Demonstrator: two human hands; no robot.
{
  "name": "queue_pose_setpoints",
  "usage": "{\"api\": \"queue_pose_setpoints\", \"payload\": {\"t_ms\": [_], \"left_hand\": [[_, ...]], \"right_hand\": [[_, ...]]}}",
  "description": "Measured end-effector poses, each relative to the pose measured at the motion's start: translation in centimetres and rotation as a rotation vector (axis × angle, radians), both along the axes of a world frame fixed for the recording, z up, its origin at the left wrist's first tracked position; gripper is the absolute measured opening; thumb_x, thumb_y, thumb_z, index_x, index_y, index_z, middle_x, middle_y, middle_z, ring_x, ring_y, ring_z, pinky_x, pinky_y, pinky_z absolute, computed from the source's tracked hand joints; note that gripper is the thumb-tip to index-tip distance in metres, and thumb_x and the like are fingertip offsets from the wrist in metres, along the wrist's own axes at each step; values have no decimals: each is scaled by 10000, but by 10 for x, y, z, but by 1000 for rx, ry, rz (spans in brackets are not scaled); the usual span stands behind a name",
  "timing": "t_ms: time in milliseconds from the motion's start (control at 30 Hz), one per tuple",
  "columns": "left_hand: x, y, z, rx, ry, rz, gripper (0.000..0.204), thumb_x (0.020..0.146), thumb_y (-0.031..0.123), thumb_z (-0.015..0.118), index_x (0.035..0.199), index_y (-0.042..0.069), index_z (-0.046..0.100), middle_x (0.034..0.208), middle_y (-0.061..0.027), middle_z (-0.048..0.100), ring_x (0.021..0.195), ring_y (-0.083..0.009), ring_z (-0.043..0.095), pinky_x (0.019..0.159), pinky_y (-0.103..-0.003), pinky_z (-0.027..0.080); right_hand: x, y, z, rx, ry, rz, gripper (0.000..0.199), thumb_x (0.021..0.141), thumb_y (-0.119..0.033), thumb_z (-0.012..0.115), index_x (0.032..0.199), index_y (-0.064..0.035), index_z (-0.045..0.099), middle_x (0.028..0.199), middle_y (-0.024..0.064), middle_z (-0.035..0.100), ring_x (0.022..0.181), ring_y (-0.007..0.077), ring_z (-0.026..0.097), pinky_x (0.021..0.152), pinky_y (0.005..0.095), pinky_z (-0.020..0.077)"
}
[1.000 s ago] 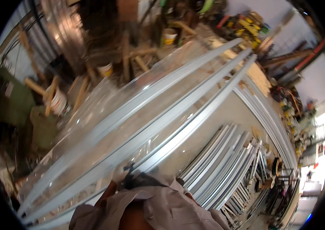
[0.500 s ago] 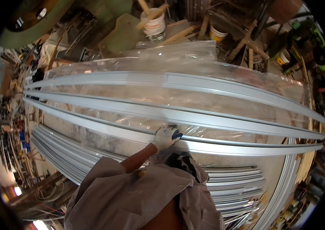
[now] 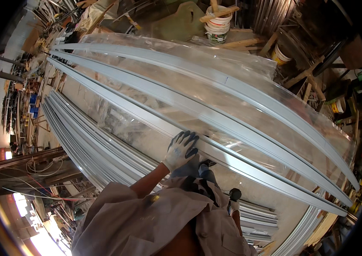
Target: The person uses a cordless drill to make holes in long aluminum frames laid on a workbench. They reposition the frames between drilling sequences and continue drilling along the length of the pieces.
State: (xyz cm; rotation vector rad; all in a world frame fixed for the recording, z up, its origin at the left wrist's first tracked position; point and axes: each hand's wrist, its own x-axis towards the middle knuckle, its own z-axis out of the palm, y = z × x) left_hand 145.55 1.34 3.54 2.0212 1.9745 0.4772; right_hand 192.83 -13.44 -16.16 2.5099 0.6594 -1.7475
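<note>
**Gloved left hand flat on the nearest aluminium rail**

Your left hand (image 3: pixel 181 149), in a white glove with dark fingertips, rests on the nearest long silver aluminium rail (image 3: pixel 249 168). The fingers (image 3: pixel 188 137) are spread open and lie across the rail's top face; they press on it rather than wrap around it. Your bare forearm runs back from the glove to the rolled sleeve of your beige work shirt (image 3: pixel 147 217).

Your right hand does not show in the head view, so you cannot tell whether its fingers are open or closed.

The rail under your hand runs from the upper left to the lower right of the view. Two more long silver rails (image 3: pixel 215 83) lie beyond it, side by side and apart from each other, with a sheet of clear plastic film (image 3: pixel 215 106) crinkled over and between them.

Below the rail, near your legs, a stack of grey metal profiles (image 3: pixel 91 141) lies on the floor. White plastic buckets (image 3: pixel 218 26) holding wooden sticks stand at the far side.
</note>
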Motion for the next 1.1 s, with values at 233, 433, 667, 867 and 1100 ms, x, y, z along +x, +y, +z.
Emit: {"api": "queue_pose_setpoints", "payload": {"t_ms": [233, 433, 667, 867, 1100], "left_hand": [[-8, 5, -2, 19, -2, -35, 529, 908, 331, 679, 1383, 115, 587, 1431, -117, 549, 1368, -337, 456, 1193, -520, 301], [-38, 35, -11, 36, -190, -181, 441, 904, 291, 686, 1302, 112, 625, 1310, -108, 611, 1271, -343, 527, 1147, -525, 354], [-89, 64, -12, 114, -214, -224, 466, 870, 264, 708, 1308, 129, 627, 1326, -85, 600, 1303, -321, 502, 1109, -499, 383], [-118, 129, -13, 162, -166, -251, 455, 906, 303, 687, 1318, 118, 630, 1356, -108, 595, 1323, -326, 494, 1120, -489, 368], [-92, 203, -31, -49, 18, -277, 403, 979, 393, 595, 1265, 117, 659, 1282, -106, 653, 1185, -323, 601, 1042, -476, 432]], "right_hand": [[-58, 38, 84, 71, -123, 166, 172, 798, -141, 726, 899, -4, 750, 694, 57, 683, 566, 201, 639, 506, 390, 490], [-107, 37, 72, 11, -207, 229, 188, 805, -58, 737, 983, 2, 731, 775, 57, 701, 598, 202, 645, 520, 379, 509], [-182, 27, 68, 61, -66, 37, 230, 801, -21, 739, 1028, 7, 717, 826, 64, 708, 632, 199, 651, 547, 368, 521], [-195, 0, 104, 125, 23, -317, 271, 799, 11, 740, 1067, 11, 705, 869, 70, 714, 660, 198, 656, 571, 359, 532], [-180, 2, 248, 472, 37, -332, 425, 799, 114, 722, 1208, 32, 638, 1031, 89, 705, 815, 183, 662, 709, 320, 550]]}}
